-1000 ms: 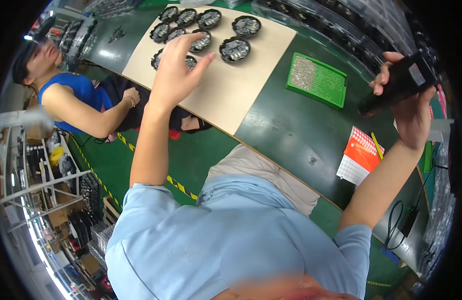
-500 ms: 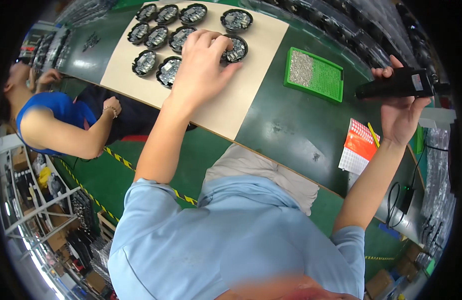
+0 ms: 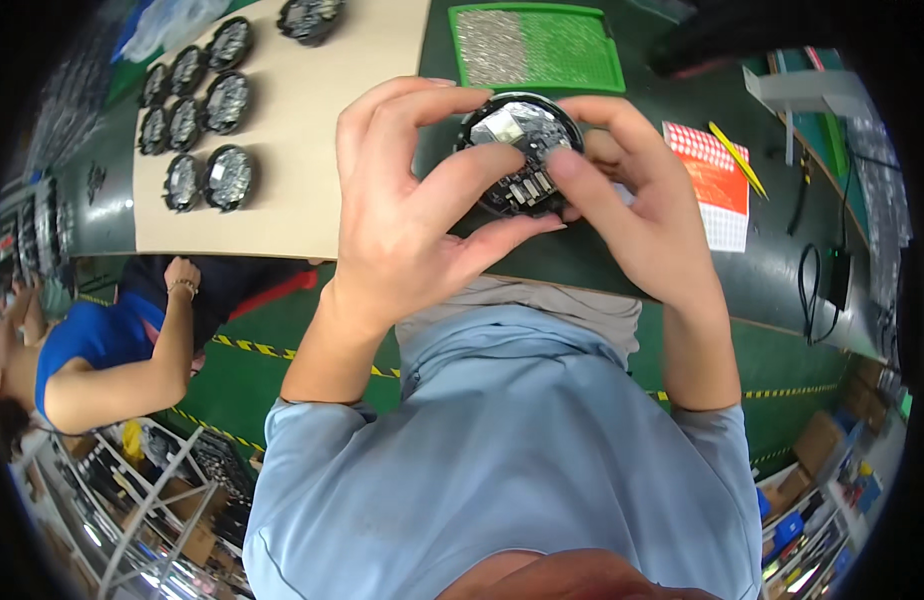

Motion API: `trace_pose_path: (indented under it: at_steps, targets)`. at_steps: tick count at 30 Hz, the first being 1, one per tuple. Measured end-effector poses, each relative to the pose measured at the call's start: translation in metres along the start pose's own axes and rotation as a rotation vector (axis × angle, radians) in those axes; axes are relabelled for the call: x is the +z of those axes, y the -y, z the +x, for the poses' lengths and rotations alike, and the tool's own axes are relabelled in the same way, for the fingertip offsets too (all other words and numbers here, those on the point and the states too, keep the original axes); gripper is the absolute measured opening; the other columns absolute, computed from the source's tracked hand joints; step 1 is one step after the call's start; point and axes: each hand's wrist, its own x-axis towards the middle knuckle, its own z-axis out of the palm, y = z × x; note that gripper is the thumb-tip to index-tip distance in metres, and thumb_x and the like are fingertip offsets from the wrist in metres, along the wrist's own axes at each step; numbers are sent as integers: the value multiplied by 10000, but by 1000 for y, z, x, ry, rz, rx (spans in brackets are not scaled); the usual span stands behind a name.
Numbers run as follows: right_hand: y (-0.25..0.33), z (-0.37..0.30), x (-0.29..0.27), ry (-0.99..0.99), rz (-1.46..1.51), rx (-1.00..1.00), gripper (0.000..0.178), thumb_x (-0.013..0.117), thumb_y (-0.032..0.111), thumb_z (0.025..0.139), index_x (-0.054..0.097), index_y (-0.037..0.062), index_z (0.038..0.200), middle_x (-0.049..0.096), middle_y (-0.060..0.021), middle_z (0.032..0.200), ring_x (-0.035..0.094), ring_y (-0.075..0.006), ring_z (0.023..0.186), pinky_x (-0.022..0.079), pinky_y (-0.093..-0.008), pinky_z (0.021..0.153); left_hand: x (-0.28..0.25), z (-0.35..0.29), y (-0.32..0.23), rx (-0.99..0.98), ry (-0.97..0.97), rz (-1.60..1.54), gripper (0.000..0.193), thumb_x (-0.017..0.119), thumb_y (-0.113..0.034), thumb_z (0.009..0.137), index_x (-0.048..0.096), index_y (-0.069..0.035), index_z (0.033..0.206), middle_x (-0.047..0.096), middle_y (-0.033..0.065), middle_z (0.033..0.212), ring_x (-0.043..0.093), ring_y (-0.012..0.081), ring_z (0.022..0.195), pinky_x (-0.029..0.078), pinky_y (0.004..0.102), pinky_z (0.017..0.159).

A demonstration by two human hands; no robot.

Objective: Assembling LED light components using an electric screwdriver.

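A round black housing with a circuit board inside (image 3: 530, 140) is held up in front of me, its board side facing me. My left hand (image 3: 407, 190) grips its left rim, thumb on the board and fingers behind the edge. My right hand (image 3: 637, 190) holds the opposite side, with the thumb pressed near the board's right part. Several similar round housings (image 3: 228, 102) stand in rows on a beige sheet (image 3: 312, 130) to the left. One more housing (image 3: 310, 18) sits apart at the sheet's far side.
A green tray (image 3: 572, 50) partly filled with small metal pieces lies beyond my hands. To the right are a red-and-white sticker sheet (image 3: 712, 185), yellow tweezers (image 3: 739, 160) and a black cable (image 3: 810, 295). A co-worker in blue (image 3: 102, 345) sits at the left.
My left hand has lifted a round housing from the sheet and brought it to the middle. My right hand has let go of the black tool and now grips the housing too.
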Motion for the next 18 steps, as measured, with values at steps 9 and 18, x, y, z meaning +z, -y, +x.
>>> trace_pose_path:
  at_steps: [9,18]
  targets:
    - [12,-9,-25,78,-48,112,252,631,117,1004,636,3,1229,694,-6,892,603,-25,778,464,-182,620,24,-5,-19,-633,-11,-1262,623,687,-59,943,361,-10,1472,585,160,1273,595,234,1153,483,363,1007]
    - [21,-11,-34,62,-200,104,300,682,67,964,621,9,1253,613,47,760,569,-17,687,421,-183,595,37,2,-29,-950,313,-1560,417,456,-124,1031,459,56,1407,664,197,1171,723,314,971,631,420,802]
